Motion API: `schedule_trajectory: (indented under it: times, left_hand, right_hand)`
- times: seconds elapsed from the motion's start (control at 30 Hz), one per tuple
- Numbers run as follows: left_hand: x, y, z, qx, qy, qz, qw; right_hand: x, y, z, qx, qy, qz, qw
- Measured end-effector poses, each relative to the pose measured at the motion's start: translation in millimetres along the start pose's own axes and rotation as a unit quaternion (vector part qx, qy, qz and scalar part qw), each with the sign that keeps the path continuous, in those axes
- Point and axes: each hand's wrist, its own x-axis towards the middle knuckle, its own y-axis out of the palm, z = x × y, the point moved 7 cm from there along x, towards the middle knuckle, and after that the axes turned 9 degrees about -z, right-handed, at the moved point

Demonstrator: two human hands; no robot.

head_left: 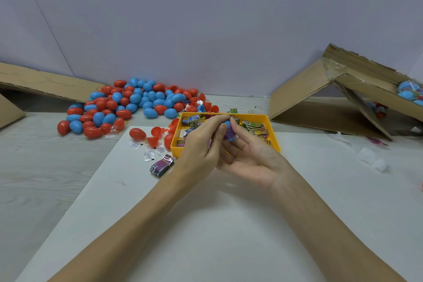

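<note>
Blue egg, with a purple wrapper round its middle, is held between both hands above the near half of the tray. It is pinched from the left by the curled fingers and thumb of the left hand. It is cradled from below and the right by the fingers of the right hand, whose palm is turned up. Printed leaflets are seen in the yellow tray. Just left of it, red egg halves, white sachets and a purple bundle are laid on a white sheet. Farther back on the worktop, a pile of red and blue eggs is heaped. Cardboard boxes are set at the left and right.
</note>
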Motion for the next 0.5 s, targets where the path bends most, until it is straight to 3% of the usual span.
schedule_trajectory:
  times: [0.5]
  left_hand:
    - [2.7, -2.4, -2.9, -0.033, -0.015, -0.003, 0.999]
  right_hand:
    - [1.1, 3.4, 3.3, 0.004, -0.031, 0.037, 0.999]
